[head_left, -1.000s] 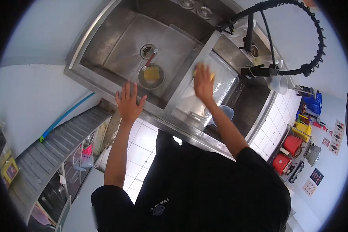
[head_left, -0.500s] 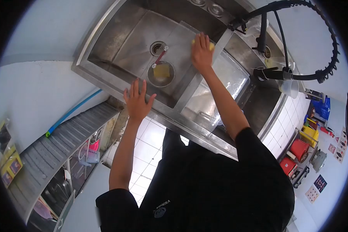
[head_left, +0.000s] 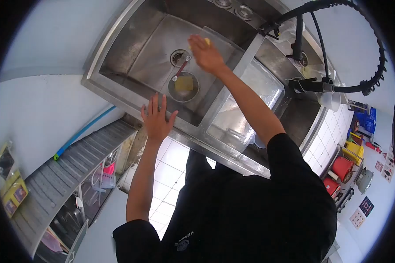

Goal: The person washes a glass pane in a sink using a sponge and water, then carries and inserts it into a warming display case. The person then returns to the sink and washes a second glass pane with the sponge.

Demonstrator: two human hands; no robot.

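Standing in the room, I see a person in a black short-sleeved top leaning over a stainless-steel double sink. The right hand (head_left: 206, 56) is over the large, square-cornered metal basin (head_left: 156, 41), beyond its round drain (head_left: 178, 58), palm down with the fingers close together over a small yellow sponge (head_left: 207, 42). The left hand (head_left: 157, 125) is spread wide at the sink's broad metal front rim (head_left: 118, 94), with nothing in its grasp.

The sponge should be very light and soft, giving under pressure and springing back, with little risk of breaking. If it is wet, it is likely to be slick against the steel. A flat palm across its top, fingers together, would suit it well; to lift it, thumb and fingertips on opposite edges should do.

In looks, it is plain bright yellow, showing only as slivers past the fingers. Its full outline, thickness and underside are hidden, and I cannot tell whether it is wet or how firmly it is pressed.

Nearer the left hand, a squarish, duller yellow pad (head_left: 184, 83) lies in a shallow round metal dish (head_left: 185, 97). A slim dark-red bar with pale round ends (head_left: 181, 69) slants from beside the drain to the pad.
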